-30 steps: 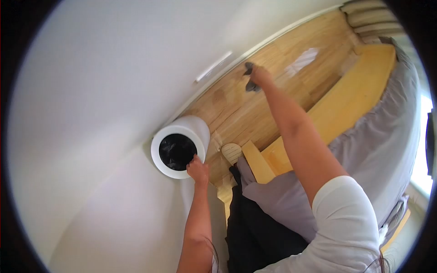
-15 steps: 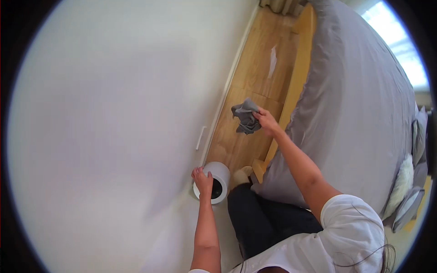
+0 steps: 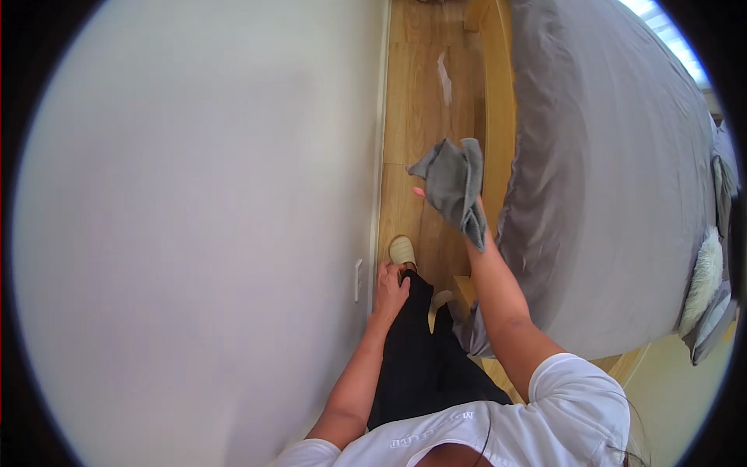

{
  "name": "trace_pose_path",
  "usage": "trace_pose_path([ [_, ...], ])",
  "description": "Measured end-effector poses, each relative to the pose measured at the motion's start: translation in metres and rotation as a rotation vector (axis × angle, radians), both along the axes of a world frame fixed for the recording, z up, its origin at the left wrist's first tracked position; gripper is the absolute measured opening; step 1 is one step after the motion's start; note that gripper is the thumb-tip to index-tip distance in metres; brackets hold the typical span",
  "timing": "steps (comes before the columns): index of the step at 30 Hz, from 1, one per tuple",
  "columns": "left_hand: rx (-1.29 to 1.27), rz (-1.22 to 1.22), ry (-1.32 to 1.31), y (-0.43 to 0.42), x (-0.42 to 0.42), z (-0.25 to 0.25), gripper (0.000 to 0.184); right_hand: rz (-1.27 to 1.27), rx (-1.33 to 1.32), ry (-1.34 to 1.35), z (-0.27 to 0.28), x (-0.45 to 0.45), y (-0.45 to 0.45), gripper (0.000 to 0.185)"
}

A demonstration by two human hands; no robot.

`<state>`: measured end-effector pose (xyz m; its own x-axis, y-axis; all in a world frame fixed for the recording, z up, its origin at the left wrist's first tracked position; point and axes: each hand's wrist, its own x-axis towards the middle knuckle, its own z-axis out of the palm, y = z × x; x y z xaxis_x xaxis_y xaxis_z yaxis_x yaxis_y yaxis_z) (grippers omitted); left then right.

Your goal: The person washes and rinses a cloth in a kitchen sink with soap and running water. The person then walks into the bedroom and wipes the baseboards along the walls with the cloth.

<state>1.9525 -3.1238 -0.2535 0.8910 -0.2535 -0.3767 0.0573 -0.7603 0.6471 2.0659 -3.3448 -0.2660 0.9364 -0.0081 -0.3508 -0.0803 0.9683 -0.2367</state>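
Observation:
A grey cloth [image 3: 453, 183] hangs draped over my right hand [image 3: 419, 191], above the wooden floor between wall and bed. Only a pinkish fingertip shows at the cloth's left edge; the remaining fingers are hidden beneath it. My left hand [image 3: 391, 288] is lower down, close to the wall and in front of my dark trouser leg, with loosely bent fingers apart and nothing visible in them. Just beyond it is a cream slipper [image 3: 402, 251] on my foot.
A bed with a grey cover [image 3: 607, 187] and a wooden frame [image 3: 499, 101] runs along the right. On the left stands a white wall [image 3: 194, 194] with a small white plate [image 3: 358, 280]. A pale strip [image 3: 444, 78] shows on the wooden floor [image 3: 405, 101].
My left hand has left the white round bin, which is out of view now. The cloth has opened out and covers my right hand. My body and view have turned and moved forward.

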Motion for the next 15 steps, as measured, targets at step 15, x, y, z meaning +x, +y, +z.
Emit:
trace_pose_path([
  [15, -0.272, 0.358, 0.451, -0.04, -0.009, -0.072, 0.022, 0.159, -0.181, 0.391, -0.258, 0.074, 0.02, 0.044],
])
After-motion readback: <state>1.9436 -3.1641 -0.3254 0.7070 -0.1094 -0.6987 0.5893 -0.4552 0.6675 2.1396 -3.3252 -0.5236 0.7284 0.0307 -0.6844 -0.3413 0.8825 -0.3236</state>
